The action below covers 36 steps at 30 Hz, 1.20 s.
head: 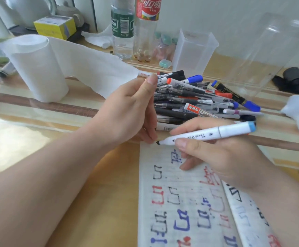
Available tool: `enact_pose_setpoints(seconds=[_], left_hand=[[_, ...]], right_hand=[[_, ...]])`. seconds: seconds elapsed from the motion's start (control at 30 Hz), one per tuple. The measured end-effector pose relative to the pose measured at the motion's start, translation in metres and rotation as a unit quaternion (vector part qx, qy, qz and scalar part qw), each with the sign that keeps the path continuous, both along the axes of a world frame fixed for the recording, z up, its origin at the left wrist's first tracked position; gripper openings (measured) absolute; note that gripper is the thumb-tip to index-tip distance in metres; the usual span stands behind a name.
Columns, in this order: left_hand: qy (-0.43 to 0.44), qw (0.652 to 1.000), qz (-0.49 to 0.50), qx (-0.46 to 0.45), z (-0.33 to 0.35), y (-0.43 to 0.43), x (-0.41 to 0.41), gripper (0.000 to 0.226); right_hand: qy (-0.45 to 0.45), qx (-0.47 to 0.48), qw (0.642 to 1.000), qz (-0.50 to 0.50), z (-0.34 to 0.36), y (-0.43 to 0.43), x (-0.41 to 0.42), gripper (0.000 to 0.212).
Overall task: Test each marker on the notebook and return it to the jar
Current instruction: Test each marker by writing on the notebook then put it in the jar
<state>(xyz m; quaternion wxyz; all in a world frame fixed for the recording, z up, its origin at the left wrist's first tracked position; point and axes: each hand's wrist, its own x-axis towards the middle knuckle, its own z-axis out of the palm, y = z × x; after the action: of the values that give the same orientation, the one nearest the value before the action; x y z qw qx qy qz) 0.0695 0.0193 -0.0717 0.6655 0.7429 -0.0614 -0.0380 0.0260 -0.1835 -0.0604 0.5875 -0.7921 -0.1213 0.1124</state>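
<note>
Plainly, the right hand [221,163] gripped one white marker [216,133] between thumb and fingers; its barrel read "Touch", its far end was blue, and its black chisel tip sat at the top edge of the notebook [186,211]. The notebook lay open on the table [20,122], two pages showing, covered with test marks in black, red and blue. The left hand [127,107] stood on edge at the notebook's top corner, its back to the camera and its thumb raised; whether it held anything could not be told. Just behind it lay one pile of markers [198,102], too many to count, several printed "WHITEBOARD". Beyond the pile stood a square translucent container [193,50] and, to its right, a larger clear jar [262,56]. Two bottles stood at the back: a green-labelled water bottle [122,27] and a red-labelled Coca-Cola bottle [147,24] lettered in Chinese. One paper roll [38,68] stood left, partly unwound.
</note>
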Motion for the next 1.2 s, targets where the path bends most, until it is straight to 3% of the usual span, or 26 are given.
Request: enact_pose_setpoints(seconds=[0.47,0.6,0.77,1.0,1.2], left_hand=[[0.038,0.992,-0.035,0.115,-0.001,0.001,0.009,0.052],[0.037,0.992,-0.034,0.119,-0.002,0.0,0.008,0.052],[0.022,0.99,-0.034,0.137,-0.002,0.0,0.009,0.052],[0.016,0.986,-0.031,0.162,0.0,-0.002,0.006,0.052],[0.009,0.986,-0.024,0.166,0.0,-0.003,0.006,0.053]], right_hand=[[-0.072,-0.063,0.995,-0.007,-0.007,0.015,0.003,0.003],[-0.07,-0.034,0.996,-0.04,-0.009,0.012,0.003,0.005],[-0.073,-0.035,0.995,0.064,-0.003,0.012,-0.004,0.003],[-0.098,-0.057,0.993,-0.044,-0.005,0.009,0.001,0.008],[-0.074,-0.002,0.997,0.016,-0.004,0.008,-0.002,0.005]])
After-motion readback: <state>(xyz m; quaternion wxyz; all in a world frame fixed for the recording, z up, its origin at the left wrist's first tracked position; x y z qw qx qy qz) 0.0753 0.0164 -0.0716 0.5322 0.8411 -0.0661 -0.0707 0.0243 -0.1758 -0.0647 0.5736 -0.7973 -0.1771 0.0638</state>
